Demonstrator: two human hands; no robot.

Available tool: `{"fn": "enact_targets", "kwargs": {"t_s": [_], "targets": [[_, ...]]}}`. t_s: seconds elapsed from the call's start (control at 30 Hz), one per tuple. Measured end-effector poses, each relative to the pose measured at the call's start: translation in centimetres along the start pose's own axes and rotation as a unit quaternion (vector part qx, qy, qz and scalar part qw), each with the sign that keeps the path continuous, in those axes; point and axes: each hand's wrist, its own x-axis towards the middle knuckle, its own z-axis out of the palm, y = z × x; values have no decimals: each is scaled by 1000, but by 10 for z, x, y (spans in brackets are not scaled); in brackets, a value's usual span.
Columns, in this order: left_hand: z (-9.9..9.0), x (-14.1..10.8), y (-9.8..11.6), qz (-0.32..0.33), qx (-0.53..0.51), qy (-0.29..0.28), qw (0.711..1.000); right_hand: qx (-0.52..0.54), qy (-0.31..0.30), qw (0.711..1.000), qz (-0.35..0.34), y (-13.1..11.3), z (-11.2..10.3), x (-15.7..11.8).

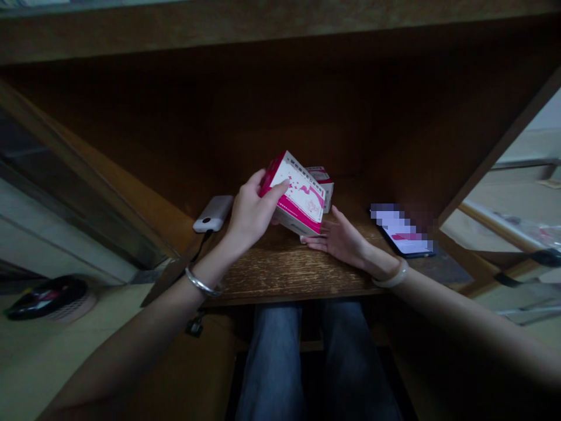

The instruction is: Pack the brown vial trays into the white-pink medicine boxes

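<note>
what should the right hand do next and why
Probably steady the held box from below with the right hand: it sits tilted in the left hand's grip, while the right is open near its lower corner.

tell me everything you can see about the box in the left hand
The box looks like thin printed card, white with magenta. Dark lettering runs along its upper edge, pink artwork fills the middle and a magenta band crosses the lower part. It is tilted above the wooden surface, in front of a similar box. The left hand grips it, thumb on the printed face. The right hand is at its lower right corner; whether they touch is unclear.
</note>
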Motion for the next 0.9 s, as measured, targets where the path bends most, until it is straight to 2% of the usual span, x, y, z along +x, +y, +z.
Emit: {"fn": "enact_targets", "kwargs": {"t_s": [0.1,0.2,0.33,0.47,0.53,0.63,0.77,0.9], "targets": [[2,2,11,68,78,5,995,42,-47,998,11,-3,0,-3],[2,5,26,95,84,19,992,115,-21,993,14,-7,-2,-4],[-6,11,47,60,9,37,997,194,47,980,23,-10,-6,-3],[-26,17,53,12,-6,46,999,206,24,978,22,-8,-8,-2],[-38,20,42,-6,-34,76,996,204,12,979,17,-8,-9,-2],[-52,21,10,-72,-81,105,989,204,19,979,18,-8,-9,-3],[-60,15,-44,-196,-104,70,973,207,22,978,18,-8,-7,-4],[-61,9,-84,-207,-63,89,972,203,12,979,10,-7,-8,-4]]}}
